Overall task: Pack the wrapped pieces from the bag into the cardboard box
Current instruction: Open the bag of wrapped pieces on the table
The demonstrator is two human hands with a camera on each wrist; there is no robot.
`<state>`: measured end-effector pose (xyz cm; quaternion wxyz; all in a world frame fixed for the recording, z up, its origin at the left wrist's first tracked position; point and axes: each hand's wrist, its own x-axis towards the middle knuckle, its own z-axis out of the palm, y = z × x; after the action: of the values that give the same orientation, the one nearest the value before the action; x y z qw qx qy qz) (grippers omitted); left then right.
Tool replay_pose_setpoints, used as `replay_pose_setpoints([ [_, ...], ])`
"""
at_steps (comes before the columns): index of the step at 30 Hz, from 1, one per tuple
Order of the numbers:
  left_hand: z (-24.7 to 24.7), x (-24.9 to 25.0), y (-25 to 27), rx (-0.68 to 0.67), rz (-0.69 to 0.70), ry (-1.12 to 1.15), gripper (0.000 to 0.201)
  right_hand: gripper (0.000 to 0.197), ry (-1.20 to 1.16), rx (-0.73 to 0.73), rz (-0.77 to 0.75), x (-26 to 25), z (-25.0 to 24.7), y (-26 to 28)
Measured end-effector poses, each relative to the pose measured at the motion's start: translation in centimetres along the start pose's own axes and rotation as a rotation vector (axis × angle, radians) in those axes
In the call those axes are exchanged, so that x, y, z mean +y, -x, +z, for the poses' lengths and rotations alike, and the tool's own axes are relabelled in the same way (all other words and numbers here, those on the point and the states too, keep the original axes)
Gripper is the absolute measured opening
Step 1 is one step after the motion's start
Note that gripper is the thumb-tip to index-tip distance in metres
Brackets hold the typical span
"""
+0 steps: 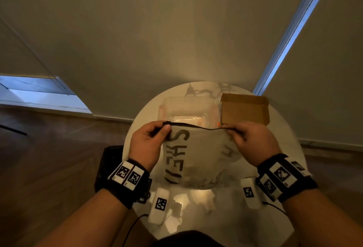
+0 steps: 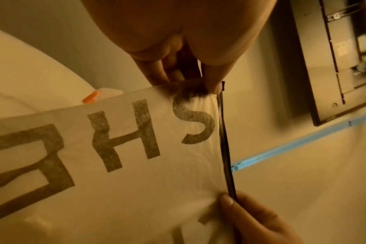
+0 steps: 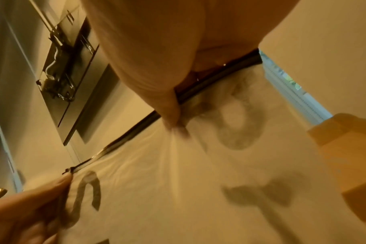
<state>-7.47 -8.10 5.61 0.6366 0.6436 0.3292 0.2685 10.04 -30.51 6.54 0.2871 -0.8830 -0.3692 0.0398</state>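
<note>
One bag (image 1: 193, 160) is held up over the round table (image 1: 282, 134), between the person and the far things. It is thin, cloudy white plastic with big dark letters printed on it, and a black zip strip (image 1: 188, 125) runs along its top edge. The strip looks closed along the stretch between the hands, and what is inside the bag cannot be seen.

Two hands hold the bag by that top edge. The left hand (image 1: 146, 144) pinches the left end of the strip, right by the small black slider, with its fingers (image 2: 157, 71) curled on the plastic. The right hand (image 1: 253, 141) pinches the strip further along, its fingers (image 3: 169, 113) bunching the plastic into folds.

One cardboard box (image 1: 244, 109) sits on the far right part of the table, open at the top, with a flap standing up. Just left of it is one clear plastic tub (image 1: 188, 109) with orange clips. Both are behind the bag and apart from it.

Two small white blocks with black square marks lie near the front edge of the table, one on the left (image 1: 159, 205) and one on the right (image 1: 249, 191). The middle front of the table is bare and shiny. The table's round edge is close to the box on the right side.
</note>
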Motion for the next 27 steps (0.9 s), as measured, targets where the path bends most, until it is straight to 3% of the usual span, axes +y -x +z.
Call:
replay_pose_setpoints([
  [3,0.8,0.8,0.1,-0.077,0.079,-0.005,0.011,0.018,-0.059,0.031,-0.012,-1.4,-1.2,-0.1],
  [8,3.2,1.9,1.3,-0.163,0.196,-0.063,0.011,0.026,-0.291,-0.003,-0.192,-6.8,0.1,0.0],
  [12,3.7,3.4,1.9,-0.148,0.210,-0.004,0.017,0.012,-0.378,0.139,-0.243,-8.2,0.7,0.0],
  [15,4.1,4.7,2.4,-0.194,0.271,0.025,0.006,0.007,-0.381,0.212,-0.306,-8.4,-0.5,0.2],
  [17,4.3,5.4,2.6,-0.177,0.298,0.064,0.014,0.008,-0.333,0.259,-0.342,-8.3,-1.1,0.2],
  [22,3.7,5.8,1.3,-0.082,0.186,0.234,0.008,0.011,-0.202,0.363,-0.241,-5.1,-1.7,0.2],
  [27,2.9,4.0,0.3,-0.056,0.103,0.262,0.021,0.010,-0.072,0.385,-0.130,-2.2,-1.7,0.6],
])
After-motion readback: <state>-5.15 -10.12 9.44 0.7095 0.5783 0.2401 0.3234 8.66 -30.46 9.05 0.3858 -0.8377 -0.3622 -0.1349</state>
